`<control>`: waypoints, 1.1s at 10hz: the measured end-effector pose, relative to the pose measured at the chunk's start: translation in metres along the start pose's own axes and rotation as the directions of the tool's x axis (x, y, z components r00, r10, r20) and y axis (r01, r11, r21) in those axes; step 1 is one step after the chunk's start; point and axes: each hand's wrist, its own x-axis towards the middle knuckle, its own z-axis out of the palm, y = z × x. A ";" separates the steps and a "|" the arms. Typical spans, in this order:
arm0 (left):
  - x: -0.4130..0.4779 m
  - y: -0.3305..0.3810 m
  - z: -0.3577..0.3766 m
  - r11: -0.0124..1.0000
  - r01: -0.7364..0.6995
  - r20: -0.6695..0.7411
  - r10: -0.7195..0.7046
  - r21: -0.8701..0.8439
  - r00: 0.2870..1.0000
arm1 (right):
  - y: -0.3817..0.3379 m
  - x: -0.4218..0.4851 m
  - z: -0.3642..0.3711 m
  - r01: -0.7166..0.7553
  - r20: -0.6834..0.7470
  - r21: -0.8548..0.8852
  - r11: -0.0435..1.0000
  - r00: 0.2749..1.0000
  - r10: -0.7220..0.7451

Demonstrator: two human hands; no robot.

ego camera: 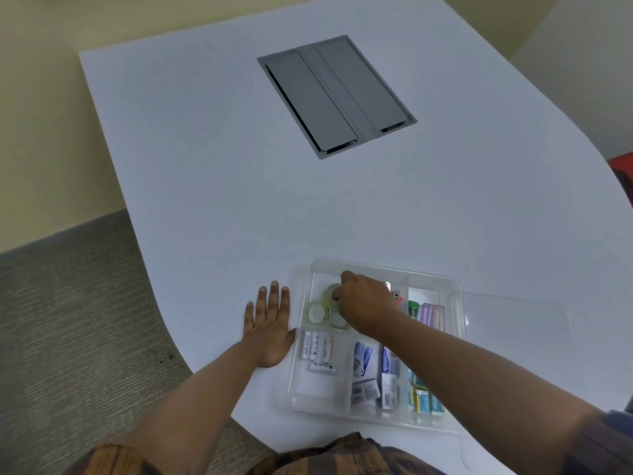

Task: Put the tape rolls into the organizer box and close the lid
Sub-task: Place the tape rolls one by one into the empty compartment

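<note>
Several tape rolls (325,311) can be seen bunched in the far-left compartment of the clear organizer box (376,414), so that box is used as the landmark for everything else. The right hand (368,308) is lowered into that same compartment, fingers curled down onto the pile, though whether a roll is actually pinched can't be told since the knuckles hide the tips. The left hand (269,329) is laid flat on the table (205,166) just beside the box's left wall, fingers straight and slightly spread, nothing held. Batteries (317,349) are kept in the compartment nearer than the tape. The rolls look light, stiff and a bit slick, so they're probably best taken by the outer rim or hooked through the core. The clear lid (513,320) is lying open to the right of the box; thin, flexy plastic by the look of it, likely best lifted by its far edge.
</note>
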 end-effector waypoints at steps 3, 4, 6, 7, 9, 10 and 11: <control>-0.001 0.002 -0.004 1.000 0.007 0.044 -0.007 0.004 0.999 | -0.003 0.010 -0.003 0.030 -0.038 -0.074 0.997 0.999 -0.033; -0.001 0.003 -0.004 1.000 0.006 0.049 -0.007 0.006 0.999 | -0.006 0.010 -0.003 0.017 -0.028 -0.093 0.996 0.999 -0.020; -0.002 0.002 -0.005 1.000 -0.002 0.046 0.002 0.009 0.999 | -0.012 0.013 -0.002 0.023 -0.028 -0.117 0.993 0.999 -0.026; -0.002 0.002 -0.005 1.000 -0.004 0.043 0.003 0.010 0.999 | -0.013 0.016 -0.002 0.015 -0.044 -0.115 0.993 0.999 -0.021; -0.001 0.003 -0.005 1.000 -0.003 0.038 0.003 0.015 0.999 | -0.014 0.019 -0.004 0.063 -0.063 -0.142 0.988 0.995 -0.073; -0.001 0.003 -0.004 1.000 0.001 0.033 -0.001 0.014 0.999 | -0.014 0.019 -0.004 0.081 -0.075 -0.139 0.987 0.993 -0.092; -0.001 0.003 -0.005 1.000 0.001 0.032 -0.001 0.016 0.999 | -0.015 0.021 -0.007 0.071 -0.061 -0.156 0.985 0.995 -0.081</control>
